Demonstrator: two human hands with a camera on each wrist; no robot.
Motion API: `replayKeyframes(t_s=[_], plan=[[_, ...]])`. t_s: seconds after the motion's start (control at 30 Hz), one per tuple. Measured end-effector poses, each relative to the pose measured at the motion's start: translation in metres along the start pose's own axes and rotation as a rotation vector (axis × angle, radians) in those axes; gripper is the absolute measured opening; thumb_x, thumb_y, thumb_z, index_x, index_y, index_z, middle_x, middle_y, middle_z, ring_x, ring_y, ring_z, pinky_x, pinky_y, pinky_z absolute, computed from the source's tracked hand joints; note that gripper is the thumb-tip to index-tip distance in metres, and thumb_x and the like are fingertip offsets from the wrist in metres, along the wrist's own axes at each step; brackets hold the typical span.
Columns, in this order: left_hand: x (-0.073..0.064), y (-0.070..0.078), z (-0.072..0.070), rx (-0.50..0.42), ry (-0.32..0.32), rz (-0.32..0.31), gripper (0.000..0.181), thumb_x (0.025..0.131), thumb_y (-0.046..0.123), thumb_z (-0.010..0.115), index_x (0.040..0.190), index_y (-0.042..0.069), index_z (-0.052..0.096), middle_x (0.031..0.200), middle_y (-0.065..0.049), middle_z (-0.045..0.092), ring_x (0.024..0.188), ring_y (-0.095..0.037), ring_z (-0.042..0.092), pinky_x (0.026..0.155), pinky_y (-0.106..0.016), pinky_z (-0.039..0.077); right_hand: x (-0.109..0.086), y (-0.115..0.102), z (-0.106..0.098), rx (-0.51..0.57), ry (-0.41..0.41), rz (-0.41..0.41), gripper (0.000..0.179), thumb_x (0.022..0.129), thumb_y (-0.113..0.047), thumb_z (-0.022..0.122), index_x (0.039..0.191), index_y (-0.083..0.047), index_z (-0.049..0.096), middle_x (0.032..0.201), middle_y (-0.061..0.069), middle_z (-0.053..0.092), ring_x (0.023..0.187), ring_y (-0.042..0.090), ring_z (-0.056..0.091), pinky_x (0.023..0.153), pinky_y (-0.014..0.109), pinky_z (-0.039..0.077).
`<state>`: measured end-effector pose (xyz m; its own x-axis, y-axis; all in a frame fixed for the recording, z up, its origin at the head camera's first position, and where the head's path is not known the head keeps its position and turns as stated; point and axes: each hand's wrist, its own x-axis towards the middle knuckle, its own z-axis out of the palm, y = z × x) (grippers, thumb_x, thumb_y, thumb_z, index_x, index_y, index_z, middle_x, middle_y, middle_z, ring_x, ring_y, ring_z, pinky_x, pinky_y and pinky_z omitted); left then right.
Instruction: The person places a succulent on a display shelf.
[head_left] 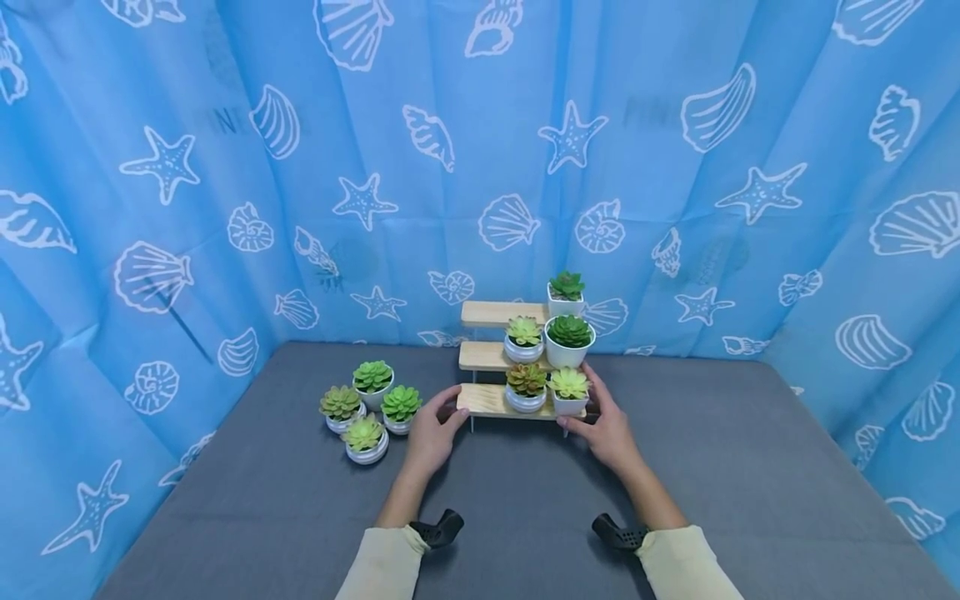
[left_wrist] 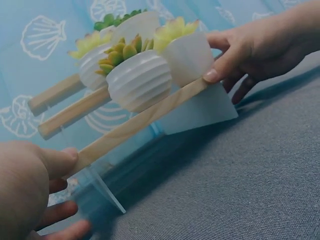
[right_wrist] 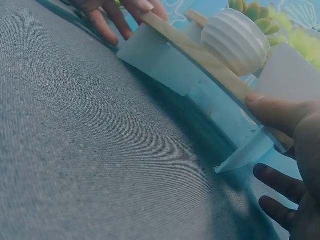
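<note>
A three-tier wooden display stand (head_left: 483,398) with clear side supports stands toward the back of the table. My left hand (head_left: 432,431) grips the left end of its lowest tier, thumb on the front edge. At the other end, my right hand (head_left: 611,431) pinches the same tier, its thumb (right_wrist: 272,111) along the front edge. Reddish-green (head_left: 526,381) and yellow-green (head_left: 569,385) potted succulents sit on the lowest tier. The middle one bears a pale succulent (head_left: 523,331) beside a dark green one (head_left: 568,333); another green succulent (head_left: 566,287) tops the right end of the upper tier.
Left of the stand, several potted succulents (head_left: 367,439) cluster on the grey table (head_left: 525,508). Behind hangs a blue curtain (head_left: 480,167) with white shell and starfish prints. Black wrist devices (head_left: 442,529) sit at both sleeves.
</note>
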<state>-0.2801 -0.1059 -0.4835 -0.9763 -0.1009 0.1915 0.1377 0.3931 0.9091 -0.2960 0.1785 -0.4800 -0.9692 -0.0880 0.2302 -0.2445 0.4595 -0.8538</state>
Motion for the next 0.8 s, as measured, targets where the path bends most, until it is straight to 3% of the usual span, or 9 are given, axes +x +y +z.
replayKeyframes(t_s=[0.27, 0.53, 0.8], plan=[[-0.002, 0.006, -0.002, -0.011, 0.092, 0.017, 0.036, 0.093, 0.015, 0.067, 0.129, 0.016, 0.063, 0.129, -0.004, 0.06, 0.121, -0.023, 0.055, 0.097, -0.04, 0.048, -0.001, 0.002, -0.002, -0.001, -0.019, 0.005, 0.096, 0.083, -0.018, 0.079, 0.157, -0.024, 0.017, 0.142, 0.027, 0.044, 0.118, 0.042, 0.052, 0.096, 0.058, 0.041], [-0.003, 0.025, -0.015, -0.097, 0.143, 0.168, 0.033, 0.094, 0.009, 0.066, 0.127, 0.009, 0.064, 0.125, -0.007, 0.062, 0.119, -0.025, 0.056, 0.1, -0.042, 0.045, -0.001, 0.002, -0.004, 0.059, -0.045, -0.054, 0.094, 0.085, -0.013, 0.077, 0.157, -0.021, 0.017, 0.143, 0.026, 0.044, 0.119, 0.043, 0.053, 0.096, 0.056, 0.043], [-0.007, 0.047, -0.035, -0.15, 0.178, 0.242, 0.032, 0.094, 0.01, 0.065, 0.126, 0.009, 0.064, 0.124, -0.01, 0.061, 0.117, -0.03, 0.056, 0.099, -0.049, 0.045, 0.0, 0.002, -0.005, 0.066, -0.064, -0.066, 0.094, 0.086, -0.013, 0.076, 0.157, -0.018, 0.015, 0.143, 0.028, 0.042, 0.117, 0.043, 0.054, 0.093, 0.054, 0.046]])
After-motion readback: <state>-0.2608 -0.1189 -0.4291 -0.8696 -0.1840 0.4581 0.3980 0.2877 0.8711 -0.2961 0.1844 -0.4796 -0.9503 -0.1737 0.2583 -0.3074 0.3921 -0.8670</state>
